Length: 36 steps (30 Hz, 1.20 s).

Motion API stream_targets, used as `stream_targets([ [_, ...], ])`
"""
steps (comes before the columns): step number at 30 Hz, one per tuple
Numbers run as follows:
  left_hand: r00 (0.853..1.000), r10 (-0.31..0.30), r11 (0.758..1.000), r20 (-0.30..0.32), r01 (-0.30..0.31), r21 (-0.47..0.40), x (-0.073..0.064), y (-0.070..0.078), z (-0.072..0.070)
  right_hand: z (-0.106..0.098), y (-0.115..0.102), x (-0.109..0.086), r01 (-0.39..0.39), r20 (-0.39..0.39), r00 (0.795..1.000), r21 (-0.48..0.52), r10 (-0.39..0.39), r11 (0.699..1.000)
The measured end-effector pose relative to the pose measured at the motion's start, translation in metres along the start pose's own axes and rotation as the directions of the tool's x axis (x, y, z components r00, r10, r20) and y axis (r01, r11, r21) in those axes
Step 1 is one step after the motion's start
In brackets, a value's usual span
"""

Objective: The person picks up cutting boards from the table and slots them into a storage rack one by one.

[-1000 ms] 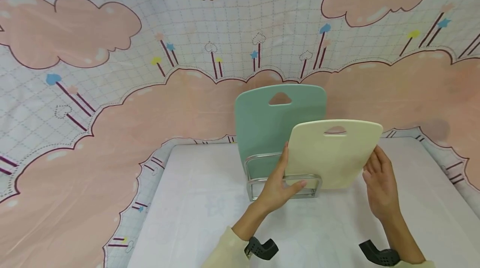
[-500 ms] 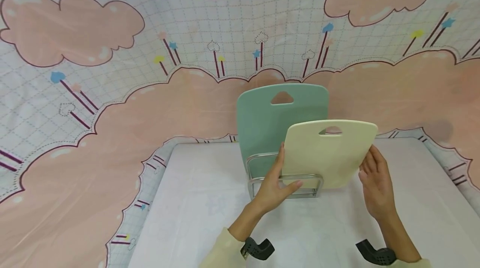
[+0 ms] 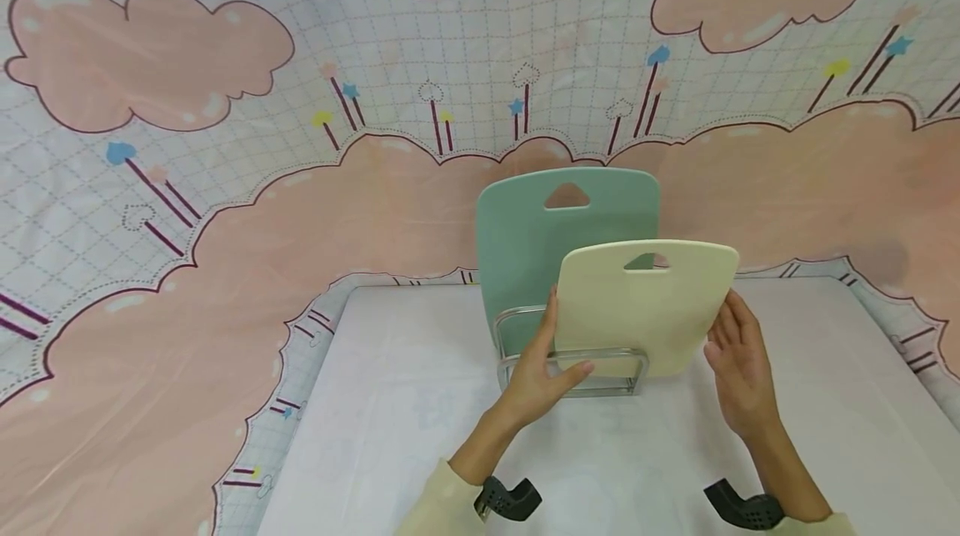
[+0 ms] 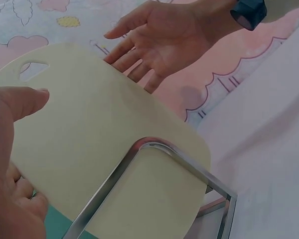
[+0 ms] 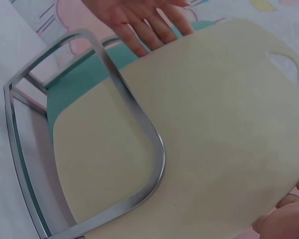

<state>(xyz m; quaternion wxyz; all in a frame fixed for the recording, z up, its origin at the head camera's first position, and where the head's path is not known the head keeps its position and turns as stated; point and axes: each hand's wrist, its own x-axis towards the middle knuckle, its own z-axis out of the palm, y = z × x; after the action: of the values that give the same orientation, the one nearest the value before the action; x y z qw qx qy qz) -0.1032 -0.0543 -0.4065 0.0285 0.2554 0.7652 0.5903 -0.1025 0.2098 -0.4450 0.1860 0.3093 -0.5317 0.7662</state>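
Note:
A cream cutting board stands in the front slot of a metal rack, its right part jutting out past the rack. Behind it, a larger green cutting board stands upright in the same rack. My left hand has its fingers along the cream board's left edge, and the thumb stretches out in front. At the opposite edge, the straight fingers of my right hand touch the cream board and are partly behind it. Both palms face the board, as the left wrist view shows for the right hand.
The rack stands on a white table. A patterned cloth with pink clouds hangs behind the table and runs along its sides. A black wrist-worn device sits on each forearm.
The cream board has slid left across the green board, deeper into the rack. Both hands have moved left along with it, and the green board stays in its slot.

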Motion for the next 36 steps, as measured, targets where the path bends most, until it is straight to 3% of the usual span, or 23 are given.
stream_targets([
  [6, 0.999, 0.026, 1.0, -0.029, -0.025, 0.014, 0.0, -0.029, 0.002, 0.005, 0.001, 0.0, -0.029, -0.011, 1.0, -0.02, 0.029, 0.999],
  [17, 0.997, 0.035, 0.999, -0.067, -0.034, 0.015, -0.005, -0.039, -0.004, 0.012, 0.003, -0.001, -0.131, -0.041, 0.991, -0.078, 0.128, 0.988],
  [18, 0.997, 0.031, 0.999, -0.066, -0.03, 0.014, -0.005, -0.038, -0.005, 0.013, 0.003, -0.001, -0.127, -0.038, 0.992, -0.083, 0.124, 0.988],
  [25, 0.998, -0.017, 1.0, -0.064, 0.017, 0.005, -0.014, -0.001, -0.014, 0.018, 0.004, -0.001, -0.216, -0.066, 0.975, -0.106, 0.21, 0.971],
  [36, 0.994, 0.001, 1.0, -0.107, 0.001, 0.016, -0.022, -0.002, -0.015, 0.027, 0.009, -0.002, -0.173, -0.042, 0.985, -0.074, 0.17, 0.982],
])
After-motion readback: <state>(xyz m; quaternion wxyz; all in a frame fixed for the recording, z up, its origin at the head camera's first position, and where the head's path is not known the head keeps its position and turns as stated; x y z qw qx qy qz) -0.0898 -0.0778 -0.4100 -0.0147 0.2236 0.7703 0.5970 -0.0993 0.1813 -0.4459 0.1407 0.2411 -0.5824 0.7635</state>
